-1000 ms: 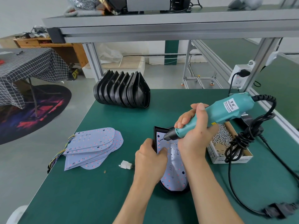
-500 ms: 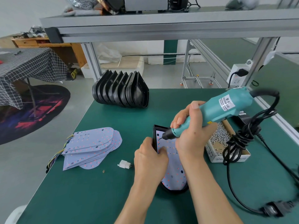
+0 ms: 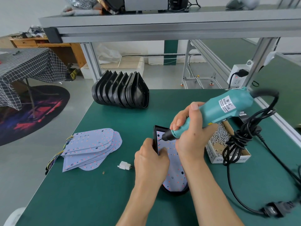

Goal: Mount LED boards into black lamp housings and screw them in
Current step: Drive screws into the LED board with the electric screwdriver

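Housing (image 3: 175, 191): black, flat on the green tabletop (image 3: 97, 201), LED board (image 3: 174, 173) seated inside.
Left hand (image 3: 150, 162): fingers curled over the housing's left rim, thumb on the board.
Right hand (image 3: 189, 132): fingers wrapped round the teal screwdriver (image 3: 216, 111), bit down at the board's far left corner.
Screws (image 3: 221, 136): open box just right of the housing.
Spare boards (image 3: 91, 149): stacked at left.
Spare housings (image 3: 120, 90): row at the far edge.

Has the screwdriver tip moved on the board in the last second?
Yes. The electric screwdriver tip has dropped toward the housing's left wall, onto the LED board near its top left corner.
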Demonstrator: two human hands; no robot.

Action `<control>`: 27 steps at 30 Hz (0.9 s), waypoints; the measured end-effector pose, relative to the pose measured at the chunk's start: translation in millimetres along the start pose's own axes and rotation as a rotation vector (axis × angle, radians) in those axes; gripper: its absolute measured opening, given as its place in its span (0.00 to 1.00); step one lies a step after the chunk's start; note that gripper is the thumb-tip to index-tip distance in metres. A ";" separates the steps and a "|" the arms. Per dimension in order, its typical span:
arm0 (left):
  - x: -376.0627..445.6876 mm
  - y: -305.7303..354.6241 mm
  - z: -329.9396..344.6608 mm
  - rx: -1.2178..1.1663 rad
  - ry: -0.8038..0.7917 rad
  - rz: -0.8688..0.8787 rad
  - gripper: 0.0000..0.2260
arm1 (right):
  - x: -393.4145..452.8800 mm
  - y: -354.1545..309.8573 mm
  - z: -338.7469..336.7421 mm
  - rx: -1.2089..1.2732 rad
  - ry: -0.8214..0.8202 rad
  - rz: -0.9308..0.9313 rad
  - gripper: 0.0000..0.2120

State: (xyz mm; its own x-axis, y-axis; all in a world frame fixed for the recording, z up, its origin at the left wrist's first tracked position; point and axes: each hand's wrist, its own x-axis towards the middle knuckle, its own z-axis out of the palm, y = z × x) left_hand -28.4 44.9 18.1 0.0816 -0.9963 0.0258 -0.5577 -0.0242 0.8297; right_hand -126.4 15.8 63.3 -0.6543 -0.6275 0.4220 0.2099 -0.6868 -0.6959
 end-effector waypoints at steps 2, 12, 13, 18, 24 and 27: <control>-0.5 -0.1 -0.7 0.005 0.006 0.007 0.13 | -0.6 -0.5 0.9 -0.010 -0.017 -0.010 0.08; -3.5 -0.9 -1.6 0.016 0.015 0.009 0.14 | -1.6 -0.3 1.9 0.019 0.009 0.036 0.07; -3.7 -1.0 -1.5 0.016 0.018 0.017 0.14 | -1.3 -0.8 2.0 0.017 0.003 0.031 0.07; -3.8 -1.2 -1.0 0.020 0.030 0.031 0.15 | -2.1 -2.4 0.6 0.029 -0.030 0.013 0.07; 0.5 -6.2 -1.7 0.007 -0.015 -0.026 0.12 | -6.2 -8.6 -0.6 0.015 -0.086 0.031 0.04; 2.2 -9.9 -3.9 -0.014 -0.039 -0.068 0.13 | -1.6 -24.2 3.4 0.005 -0.048 0.007 0.06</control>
State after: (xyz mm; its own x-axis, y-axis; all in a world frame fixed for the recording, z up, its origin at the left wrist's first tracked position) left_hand -19.5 43.3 12.1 0.0862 -0.9949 -0.0526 -0.5405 -0.0910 0.8364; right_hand -128.0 32.2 81.4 -0.6173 -0.6490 0.4446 0.2179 -0.6841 -0.6961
